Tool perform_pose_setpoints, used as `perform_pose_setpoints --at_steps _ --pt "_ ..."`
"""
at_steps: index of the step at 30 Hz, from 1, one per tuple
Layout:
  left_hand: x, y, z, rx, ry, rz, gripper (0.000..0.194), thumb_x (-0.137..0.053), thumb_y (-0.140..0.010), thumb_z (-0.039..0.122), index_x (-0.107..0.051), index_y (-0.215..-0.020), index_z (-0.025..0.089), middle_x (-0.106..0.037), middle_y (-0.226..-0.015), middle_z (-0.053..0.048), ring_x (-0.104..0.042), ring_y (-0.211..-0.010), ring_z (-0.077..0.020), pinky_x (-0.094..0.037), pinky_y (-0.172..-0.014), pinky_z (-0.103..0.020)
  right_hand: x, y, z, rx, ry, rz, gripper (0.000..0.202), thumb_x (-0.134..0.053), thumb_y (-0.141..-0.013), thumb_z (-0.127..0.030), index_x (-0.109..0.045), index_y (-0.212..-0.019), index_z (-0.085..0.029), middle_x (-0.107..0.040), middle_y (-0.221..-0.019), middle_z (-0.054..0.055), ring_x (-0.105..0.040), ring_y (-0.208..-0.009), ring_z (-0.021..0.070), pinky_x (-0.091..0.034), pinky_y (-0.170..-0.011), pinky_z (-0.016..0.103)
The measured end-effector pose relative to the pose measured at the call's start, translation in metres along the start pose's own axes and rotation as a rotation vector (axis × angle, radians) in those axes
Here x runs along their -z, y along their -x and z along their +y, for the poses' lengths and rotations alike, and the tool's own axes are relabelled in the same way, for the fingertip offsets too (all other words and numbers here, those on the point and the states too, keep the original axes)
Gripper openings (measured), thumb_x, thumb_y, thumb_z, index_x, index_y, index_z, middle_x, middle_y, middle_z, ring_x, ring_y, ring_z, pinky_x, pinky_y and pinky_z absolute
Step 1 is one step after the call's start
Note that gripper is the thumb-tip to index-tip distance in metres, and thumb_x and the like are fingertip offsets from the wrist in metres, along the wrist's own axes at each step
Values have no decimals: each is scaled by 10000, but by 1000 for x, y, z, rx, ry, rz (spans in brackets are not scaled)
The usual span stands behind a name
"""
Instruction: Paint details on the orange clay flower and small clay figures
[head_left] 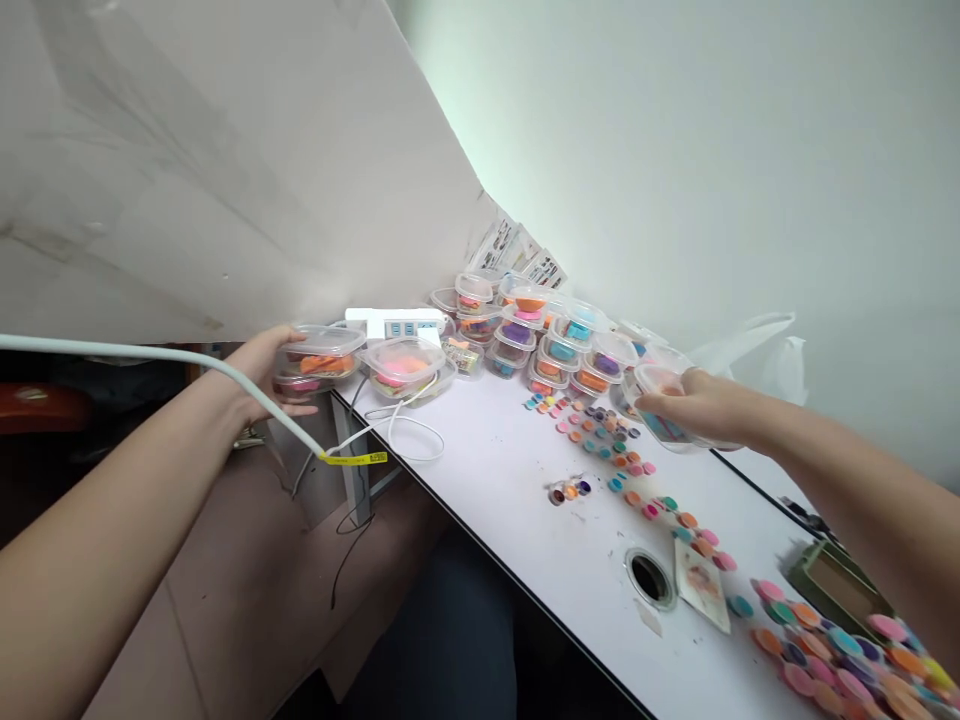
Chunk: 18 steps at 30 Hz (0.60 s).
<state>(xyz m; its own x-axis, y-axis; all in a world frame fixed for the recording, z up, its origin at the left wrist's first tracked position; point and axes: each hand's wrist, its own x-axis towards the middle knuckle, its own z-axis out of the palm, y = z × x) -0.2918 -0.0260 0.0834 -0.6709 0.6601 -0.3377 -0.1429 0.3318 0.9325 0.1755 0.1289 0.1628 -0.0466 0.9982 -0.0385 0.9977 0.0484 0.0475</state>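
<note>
At the table's left corner, my left hand (264, 368) is closed around the side of two stacked clear plastic containers (324, 352) with orange and pink contents. Its thumb side is at the upper lid and other fingers show below. My right hand (694, 405) grips a clear lidded container (660, 378) at the right of the container group, and its palm hides part of it. Just right of the left-hand stack sits another clear container (405, 362) with pink and orange contents. Many similar containers (551, 345) stand stacked between my hands.
A white power strip (409, 322) lies against the partition. A white cable (202, 358) with a yellow tag crosses before my left arm. Small colourful paint pots (832, 650) cover the right of the table (480, 490). A round cable hole (649, 578) and green tray (840, 585) are nearby.
</note>
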Motion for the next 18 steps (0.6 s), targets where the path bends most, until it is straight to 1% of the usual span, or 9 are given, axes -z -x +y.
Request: perform_pose_setpoints --at_steps 2,3,5,6,8,10,13,16,18 --pt "2 7 1 7 107 -4 587 -642 -797 434 -507 -1199 28 -658 -1045 -73 -650 -953 -222 -526 -847 -494 -3 -2 3 -74 -125 -95 401 -607 -834 -595 -612 -898 -200 -672 -824 200 -673 -695 315 -503 -570 417" --pt "4 11 0 -6 142 -38 582 -713 -747 395 -526 -1177 52 -666 -1071 -80 -641 -952 -221 -530 -882 -508 -5 -3 3 -108 -161 -116 419 -615 -820 -605 -602 -933 -202 -673 -862 198 -676 -730 331 -511 -577 422" --pt "9 24 0 -26 216 -137 557 -794 -669 328 -560 -1119 96 -683 -1077 -74 -625 -941 -217 -517 -965 -531 -7 -7 7 -153 -159 -105 486 -625 -793 -628 -579 -1000 -191 -663 -934 208 -675 -797 358 -522 -576 421" --pt "12 30 -1 -33 249 -170 529 -804 -659 304 -570 -1093 112 -687 -1063 -63 -620 -940 -215 -497 -1008 -536 -9 -9 10 -178 -152 -90 525 -629 -782 -638 -568 -1030 -179 -652 -968 224 -671 -830 370 -521 -569 419" --pt "19 40 -5 -42 296 -172 448 -780 -682 266 -576 -1056 127 -682 -1030 -42 -611 -945 -206 -442 -1081 -537 -14 -17 20 -214 -194 -107 562 -650 -756 -640 -562 -1058 -175 -641 -1005 248 -663 -862 398 -519 -556 431" --pt "24 42 -10 -39 339 -145 374 -738 -697 229 -578 -1021 132 -671 -996 -23 -602 -935 -194 -382 -1129 -539 -20 -25 34 -248 -258 -123 574 -665 -734 -640 -568 -1062 -178 -633 -1035 263 -657 -879 411 -525 -564 445" --pt "26 34 -18 -18 391 -166 264 -668 -736 220 -563 -957 120 -646 -918 -1 -595 -899 -174 -333 -1143 -573 -27 -34 54 -270 -308 -111 559 -662 -729 -640 -595 -1045 -182 -642 -1037 268 -654 -860 405 -523 -578 459" --pt "23 25 -17 -10 415 -187 162 -591 -776 183 -540 -907 102 -636 -853 -2 -615 -889 -178 -357 -1103 -612 -30 -36 67 -284 -322 -98 510 -664 -738 -642 -631 -975 -191 -660 -975 253 -659 -797 369 -507 -582 448" --pt "26 28 -17 -93 405 -68 114 -549 -792 150 -544 -884 85 -652 -834 -23 -639 -891 -214 -405 -1039 -664 -31 -36 74 -299 -326 -95 466 -672 -750 -635 -641 -905 -197 -663 -915 251 -658 -745 348 -484 -559 440"
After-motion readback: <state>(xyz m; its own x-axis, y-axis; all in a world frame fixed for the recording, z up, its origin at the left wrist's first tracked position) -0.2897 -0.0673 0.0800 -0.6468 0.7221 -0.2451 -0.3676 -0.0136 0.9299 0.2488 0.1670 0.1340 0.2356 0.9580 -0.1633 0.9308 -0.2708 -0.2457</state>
